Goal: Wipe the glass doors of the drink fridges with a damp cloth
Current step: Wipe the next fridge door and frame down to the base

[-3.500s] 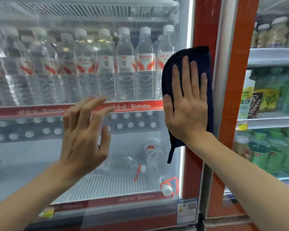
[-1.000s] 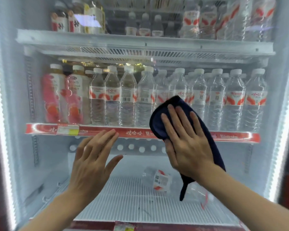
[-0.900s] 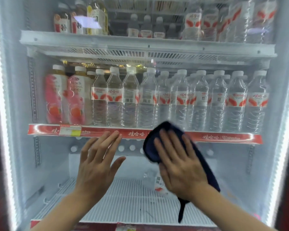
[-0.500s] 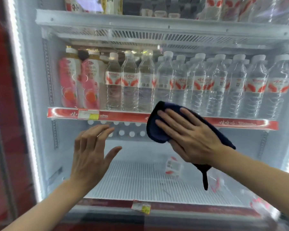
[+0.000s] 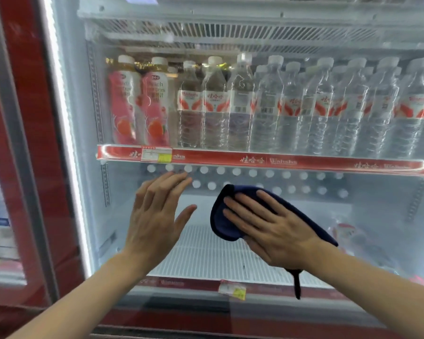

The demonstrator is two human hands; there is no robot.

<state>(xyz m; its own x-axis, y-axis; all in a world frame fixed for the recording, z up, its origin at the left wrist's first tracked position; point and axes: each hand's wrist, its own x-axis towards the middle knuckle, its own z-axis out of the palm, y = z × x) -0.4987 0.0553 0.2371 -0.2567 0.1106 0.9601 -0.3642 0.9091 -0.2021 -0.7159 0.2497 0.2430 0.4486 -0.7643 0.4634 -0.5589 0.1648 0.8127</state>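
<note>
**Navy cloth flat on fridge glass**

Navy cloth (image 5: 224, 216) lies pressed to the glass door (image 5: 377, 211), below the red shelf strip (image 5: 255, 160). Right hand (image 5: 272, 231) flat on the cloth, fingers spread, pointing left; a loose tail of cloth hangs under the wrist. Left hand (image 5: 157, 216) just beside it, open, fingers together, thumb out; contact with the glass cannot be told. Behind the glass: water bottles (image 5: 291, 106) in a row, two pink bottles (image 5: 140, 106) at their left. Wire shelf (image 5: 206, 260) mostly bare.
</note>
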